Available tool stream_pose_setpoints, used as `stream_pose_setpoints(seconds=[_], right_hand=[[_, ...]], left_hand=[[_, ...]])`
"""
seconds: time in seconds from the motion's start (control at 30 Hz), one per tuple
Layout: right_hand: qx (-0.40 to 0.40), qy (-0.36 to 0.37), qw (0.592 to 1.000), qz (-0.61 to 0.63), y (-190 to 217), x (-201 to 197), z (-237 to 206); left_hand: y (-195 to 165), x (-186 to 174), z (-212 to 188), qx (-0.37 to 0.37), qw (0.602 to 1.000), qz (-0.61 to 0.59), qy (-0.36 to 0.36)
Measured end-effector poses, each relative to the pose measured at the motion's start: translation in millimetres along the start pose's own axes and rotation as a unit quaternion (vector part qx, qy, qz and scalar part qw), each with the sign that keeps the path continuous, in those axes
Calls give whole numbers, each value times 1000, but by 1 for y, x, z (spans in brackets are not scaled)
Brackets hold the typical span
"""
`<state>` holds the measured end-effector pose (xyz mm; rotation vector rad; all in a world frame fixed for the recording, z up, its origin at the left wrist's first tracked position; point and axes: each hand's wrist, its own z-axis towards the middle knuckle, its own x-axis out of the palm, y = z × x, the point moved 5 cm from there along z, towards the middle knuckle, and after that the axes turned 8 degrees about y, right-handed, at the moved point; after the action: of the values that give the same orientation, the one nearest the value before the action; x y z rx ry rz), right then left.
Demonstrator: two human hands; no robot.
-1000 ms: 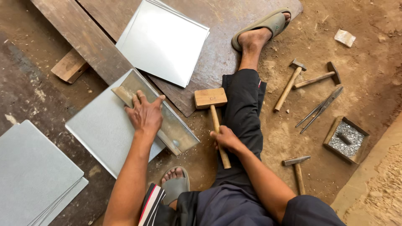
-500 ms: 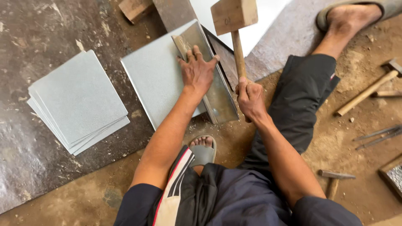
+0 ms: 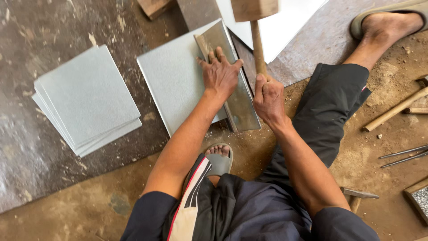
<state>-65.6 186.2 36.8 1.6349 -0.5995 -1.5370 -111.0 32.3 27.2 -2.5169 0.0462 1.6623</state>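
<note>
step: I judge a fold being hammered | left hand (image 3: 220, 76) flat on metal bar (image 3: 240, 105) over grey sheet (image 3: 176, 82) | right hand (image 3: 267, 96) clenched on wooden mallet (image 3: 255, 18) (head raised beyond it) | next: square blow beside left fingers

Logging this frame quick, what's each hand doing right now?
Left hand: open, pressed flat on the angled metal bar over the grey sheet.
Right hand: closed around the wooden mallet handle.
</note>
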Motion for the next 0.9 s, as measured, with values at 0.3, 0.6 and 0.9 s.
stream_pose_setpoints(seconds=[0.3,0.6,0.9], right_hand=[[-20,51,994,-99,-4,5,18],[127,79,989,13,-12,-4,-33],[30,48,995,-87,9,-7,-39]], left_hand=[[1,0,-2,-11,999,-5,37],[2,-5,-8,10,997,13,80],[4,12,0,9,997,1,82]])
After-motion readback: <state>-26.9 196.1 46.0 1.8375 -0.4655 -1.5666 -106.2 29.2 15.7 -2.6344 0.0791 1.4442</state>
